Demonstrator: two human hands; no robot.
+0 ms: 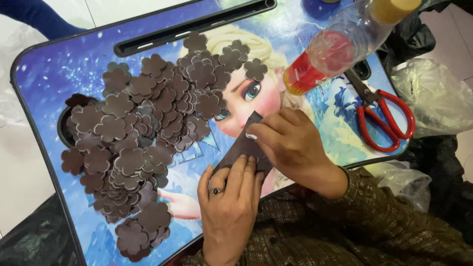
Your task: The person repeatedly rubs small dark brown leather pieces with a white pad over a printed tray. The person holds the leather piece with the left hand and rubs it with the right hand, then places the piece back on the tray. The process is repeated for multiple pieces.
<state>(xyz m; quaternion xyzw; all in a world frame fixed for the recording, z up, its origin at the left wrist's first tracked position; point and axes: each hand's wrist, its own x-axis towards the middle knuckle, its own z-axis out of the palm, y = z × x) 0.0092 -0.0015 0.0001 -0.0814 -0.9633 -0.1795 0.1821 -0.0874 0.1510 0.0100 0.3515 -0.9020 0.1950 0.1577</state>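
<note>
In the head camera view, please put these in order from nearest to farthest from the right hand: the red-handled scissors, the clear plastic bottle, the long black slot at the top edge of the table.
Measured from the right hand:
1. Clear plastic bottle with red liquid, lying just above the hand.
2. Red-handled scissors, to the hand's right near the table edge.
3. Long black slot, along the far edge, upper left.
The bottle and scissors are fairly close to call.

I sit at a small lap table (44, 64) with a blue cartoon print and a dark rim. Under it I see pale floor tiles (15, 162). Plastic bags (436, 96) lie at my right side.
</note>
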